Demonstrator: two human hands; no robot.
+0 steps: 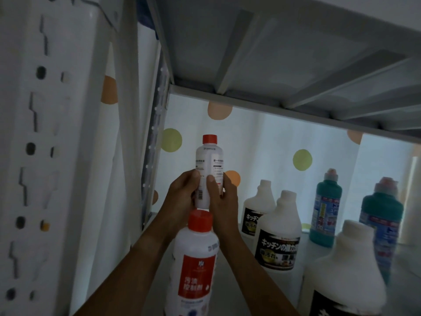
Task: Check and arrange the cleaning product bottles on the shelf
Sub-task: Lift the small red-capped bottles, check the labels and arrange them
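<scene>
The left hand (182, 190) and right hand (219, 195) together grip a red-capped white bottle (209, 169), upright, raised over the shelf (227, 277); its base hides behind a nearer red-capped bottle (196, 258). Rightward stand white bottles (279, 233) (labels partly legible); teal bottles (324, 210) blur.

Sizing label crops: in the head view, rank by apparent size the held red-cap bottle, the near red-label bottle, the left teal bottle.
1. Near red-label bottle, though nearness inflates it.
2. Left teal bottle and held red-cap bottle: look alike, not ranked.
</scene>
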